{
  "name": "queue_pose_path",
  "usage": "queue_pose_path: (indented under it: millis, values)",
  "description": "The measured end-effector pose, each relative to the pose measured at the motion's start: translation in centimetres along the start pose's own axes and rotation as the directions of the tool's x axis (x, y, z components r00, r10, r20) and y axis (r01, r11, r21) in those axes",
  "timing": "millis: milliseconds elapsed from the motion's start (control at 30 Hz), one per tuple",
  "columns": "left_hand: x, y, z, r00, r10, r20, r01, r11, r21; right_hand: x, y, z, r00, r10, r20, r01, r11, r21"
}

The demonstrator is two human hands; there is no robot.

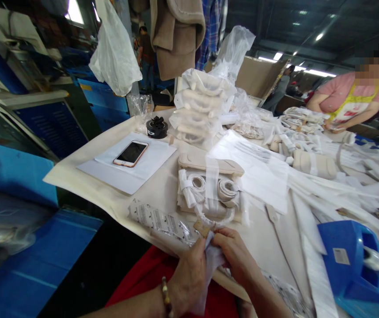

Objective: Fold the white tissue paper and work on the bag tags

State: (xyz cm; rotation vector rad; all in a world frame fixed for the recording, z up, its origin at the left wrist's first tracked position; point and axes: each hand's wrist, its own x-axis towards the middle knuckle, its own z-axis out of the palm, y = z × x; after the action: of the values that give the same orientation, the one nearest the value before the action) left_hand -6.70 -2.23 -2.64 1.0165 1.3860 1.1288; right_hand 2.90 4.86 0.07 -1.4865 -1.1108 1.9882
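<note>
While a thin translucent white sheet (211, 261) is pinched at its upper end by the fingers of both the left hand (188, 270) and the right hand (235, 254), its lower part is hung over the front edge of the tabletop (158, 190), above red clothing (146, 276). Just beyond the fingertips a small brown piece (202, 228) is seen; whether it is touched cannot be told. Behind it a beige handbag (209, 164) is laid, its coiled straps wrapped in white. To its left, printed clear plastic (163, 221) is spread near the edge, and a smartphone (130, 153) is rested on white paper (123, 182). Wrapped beige bags (198, 108) are stacked farther back. At right, a blue tape dispenser (350, 260) is placed, and beyond, beige goods are handled by a co-worker (337, 99) in a yellow apron.
</note>
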Motion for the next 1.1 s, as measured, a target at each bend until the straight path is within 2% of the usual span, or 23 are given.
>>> queue_pose_path:
  millis: [200, 267, 333, 433, 567, 633, 667, 733, 767, 800, 933, 1033, 1100]
  values:
    - [-0.5, 0.4, -0.7, 0.983, 0.141, 0.121, -0.104, 0.958, -0.268, -0.7, -0.8, -0.9, 0.982, 0.042, 0.182, -0.072, 0.984, 0.163]
    - [-0.7, 0.5, -1.0, 0.969, 0.202, 0.144, -0.153, 0.945, -0.29, -0.9, -0.6, -1.3, 0.966, 0.009, 0.259, -0.075, 0.966, 0.247]
    - [-0.9, 0.6, -1.3, 0.959, 0.208, 0.192, -0.157, 0.955, -0.251, -0.9, 0.1, -1.5, 0.949, -0.062, 0.308, -0.04, 0.948, 0.316]
    - [-1.0, 1.0, -1.4, 0.962, 0.121, 0.245, -0.055, 0.964, -0.26, -0.6, 1.4, -1.3, 0.954, -0.124, 0.272, 0.028, 0.943, 0.33]
    - [-0.6, 2.0, -1.5, 0.965, 0.055, 0.257, 0.068, 0.892, -0.447, -0.3, 2.2, -0.3, 0.975, -0.129, 0.18, 0.059, 0.935, 0.351]
    - [-0.4, 2.2, -1.7, 0.955, -0.033, 0.295, 0.213, 0.77, -0.601, -0.2, 2.3, 0.2, 0.979, -0.137, 0.149, 0.073, 0.924, 0.375]
    - [-0.3, 2.1, -1.9, 0.937, -0.079, 0.339, 0.302, 0.67, -0.679, -0.2, 2.3, 0.4, 0.98, -0.141, 0.137, 0.079, 0.92, 0.384]
    - [-0.6, 1.5, -2.3, 0.888, -0.142, 0.437, 0.448, 0.476, -0.757, -0.1, 2.3, 0.6, 0.982, -0.146, 0.119, 0.088, 0.913, 0.399]
    - [-0.9, 1.2, -2.7, 0.861, -0.167, 0.481, 0.503, 0.43, -0.75, 0.0, 2.4, 0.6, 0.982, -0.147, 0.114, 0.09, 0.911, 0.403]
    - [-1.3, 0.9, -3.0, 0.84, -0.192, 0.507, 0.536, 0.428, -0.727, 0.1, 2.5, 0.6, 0.983, -0.148, 0.112, 0.091, 0.909, 0.407]
    - [-3.3, 0.6, -4.5, 0.777, -0.294, 0.557, 0.62, 0.515, -0.592, 0.5, 3.0, 0.4, 0.981, -0.161, 0.106, 0.104, 0.904, 0.416]
    - [-4.2, 1.1, -5.3, 0.744, -0.299, 0.597, 0.655, 0.501, -0.565, 0.6, 3.2, 0.6, 0.981, -0.168, 0.092, 0.115, 0.901, 0.419]
    - [-4.5, 1.2, -5.5, 0.742, -0.297, 0.601, 0.658, 0.493, -0.569, 0.6, 3.3, 0.9, 0.981, -0.17, 0.09, 0.118, 0.9, 0.419]
